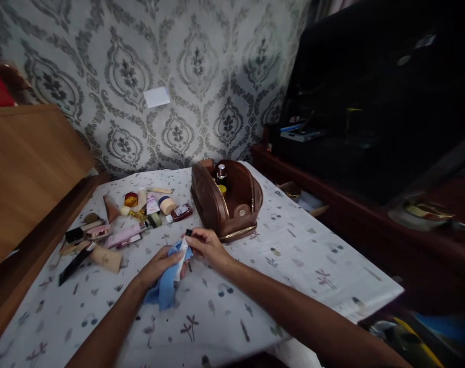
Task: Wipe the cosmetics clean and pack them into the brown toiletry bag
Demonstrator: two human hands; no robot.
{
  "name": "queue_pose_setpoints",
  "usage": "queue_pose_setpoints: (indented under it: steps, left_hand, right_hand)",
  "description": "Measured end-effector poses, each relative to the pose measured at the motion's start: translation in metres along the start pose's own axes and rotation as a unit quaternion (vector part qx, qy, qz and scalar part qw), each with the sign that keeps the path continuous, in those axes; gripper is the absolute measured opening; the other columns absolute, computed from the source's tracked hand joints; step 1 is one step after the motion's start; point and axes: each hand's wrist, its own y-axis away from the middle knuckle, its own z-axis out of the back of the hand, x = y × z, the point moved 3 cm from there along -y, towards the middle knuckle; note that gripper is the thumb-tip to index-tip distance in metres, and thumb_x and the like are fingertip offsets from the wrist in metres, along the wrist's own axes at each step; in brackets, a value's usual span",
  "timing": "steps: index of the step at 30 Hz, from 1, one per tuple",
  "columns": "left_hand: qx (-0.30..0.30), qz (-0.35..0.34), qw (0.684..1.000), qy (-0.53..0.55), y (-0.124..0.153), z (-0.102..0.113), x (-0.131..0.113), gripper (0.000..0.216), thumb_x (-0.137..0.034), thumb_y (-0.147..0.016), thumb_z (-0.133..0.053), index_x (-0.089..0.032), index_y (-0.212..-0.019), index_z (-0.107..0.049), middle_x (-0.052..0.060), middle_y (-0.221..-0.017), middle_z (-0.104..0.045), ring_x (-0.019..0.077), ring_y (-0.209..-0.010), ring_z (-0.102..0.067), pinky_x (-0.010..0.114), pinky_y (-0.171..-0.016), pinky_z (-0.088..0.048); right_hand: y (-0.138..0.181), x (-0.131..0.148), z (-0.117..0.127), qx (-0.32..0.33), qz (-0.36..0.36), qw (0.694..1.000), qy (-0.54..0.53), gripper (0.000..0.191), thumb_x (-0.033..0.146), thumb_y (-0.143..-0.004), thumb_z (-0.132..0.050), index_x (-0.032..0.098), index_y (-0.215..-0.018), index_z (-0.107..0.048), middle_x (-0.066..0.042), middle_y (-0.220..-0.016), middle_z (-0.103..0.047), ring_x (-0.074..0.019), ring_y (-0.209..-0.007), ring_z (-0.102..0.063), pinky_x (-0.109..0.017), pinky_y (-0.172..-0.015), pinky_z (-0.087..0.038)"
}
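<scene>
My left hand grips a blue cloth that drapes onto the patterned tablecloth. My right hand pinches a small white tube with a black cap, pressing it against the cloth. Both hands meet just in front of an open brown leather pouch, which holds a bottle with a silver cap and a yellow-lidded item.
Several cosmetics lie scattered at the left: tubes, small jars, a pink case, a black stick, a tan tube. A wooden board stands at the left. A dark wooden cabinet with clutter runs along the right.
</scene>
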Motion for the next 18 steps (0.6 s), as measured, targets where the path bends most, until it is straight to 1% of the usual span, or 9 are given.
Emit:
queue_pose_setpoints:
  steps: [2, 5, 8, 10, 13, 16, 18]
  left_hand:
    - [0.016, 0.001, 1.0, 0.005, 0.001, 0.003, 0.0, 0.049, -0.062, -0.07, -0.071, -0.013, -0.077, -0.066, 0.003, -0.058, -0.065, 0.0114, -0.05, -0.053, 0.021, -0.05, -0.039]
    - [0.06, 0.011, 0.998, 0.012, 0.005, 0.005, -0.003, 0.047, -0.057, -0.067, -0.075, -0.013, -0.079, -0.068, 0.005, -0.062, -0.068, 0.0127, -0.054, -0.056, 0.021, -0.053, -0.041]
    - [0.105, 0.036, 0.994, 0.017, 0.008, 0.007, -0.005, 0.045, -0.054, -0.065, -0.078, -0.012, -0.082, -0.071, 0.006, -0.063, -0.069, 0.0147, -0.054, -0.058, 0.023, -0.053, -0.044]
    - [0.121, 0.051, 0.991, 0.018, 0.01, 0.008, -0.004, 0.042, -0.051, -0.066, -0.078, -0.012, -0.081, -0.071, 0.007, -0.063, -0.07, 0.0159, -0.053, -0.06, 0.024, -0.053, -0.046]
    - [0.11, 0.057, 0.992, 0.022, 0.01, 0.011, -0.002, 0.041, -0.053, -0.068, -0.076, -0.013, -0.072, -0.07, 0.007, -0.058, -0.068, 0.0154, -0.049, -0.059, 0.024, -0.05, -0.046]
    - [0.075, 0.049, 0.996, 0.023, 0.008, 0.016, -0.001, 0.048, -0.059, -0.066, -0.075, -0.013, -0.062, -0.067, 0.006, -0.052, -0.064, 0.0139, -0.044, -0.056, 0.024, -0.046, -0.043]
    - [0.042, 0.037, 0.998, 0.024, 0.006, 0.02, -0.002, 0.051, -0.062, -0.064, -0.076, -0.012, -0.057, -0.066, 0.007, -0.049, -0.062, 0.0131, -0.042, -0.054, 0.023, -0.044, -0.04]
  right_hand:
    - [0.001, 0.002, 0.0, -0.003, 0.004, 1.0, -0.015, 0.042, 0.054, -0.068, -0.078, 0.016, -0.068, -0.059, 0.007, -0.048, -0.049, -0.0049, -0.041, -0.036, -0.02, -0.04, -0.023]
    - [0.0, 0.007, 0.0, -0.015, 0.011, 0.999, -0.036, 0.04, 0.052, -0.068, -0.079, 0.016, -0.073, -0.061, 0.004, -0.053, -0.056, -0.0069, -0.044, -0.044, -0.019, -0.04, -0.03]
    - [-0.001, 0.012, 0.002, -0.042, 0.017, 0.996, -0.071, 0.04, 0.05, -0.066, -0.081, 0.018, -0.072, -0.058, 0.003, -0.06, -0.06, -0.0083, -0.048, -0.05, -0.019, -0.041, -0.035]
    - [-0.001, 0.015, 0.004, -0.055, 0.018, 0.994, -0.093, 0.041, 0.049, -0.066, -0.081, 0.018, -0.072, -0.055, 0.003, -0.066, -0.062, -0.0078, -0.05, -0.052, -0.018, -0.041, -0.036]
    - [-0.001, 0.016, 0.004, -0.054, 0.015, 0.994, -0.098, 0.04, 0.047, -0.067, -0.081, 0.019, -0.078, -0.055, 0.004, -0.068, -0.062, -0.0074, -0.05, -0.053, -0.018, -0.042, -0.037]
    - [0.0, 0.017, 0.005, -0.061, 0.022, 0.994, -0.089, 0.043, 0.044, -0.068, -0.081, 0.021, -0.096, -0.06, 0.007, -0.064, -0.057, -0.0081, -0.049, -0.054, -0.017, -0.041, -0.036]
    - [0.001, 0.018, 0.005, -0.066, 0.026, 0.994, -0.088, 0.045, 0.045, -0.069, -0.079, 0.022, -0.104, -0.059, 0.007, -0.063, -0.056, -0.0091, -0.05, -0.056, -0.018, -0.042, -0.037]
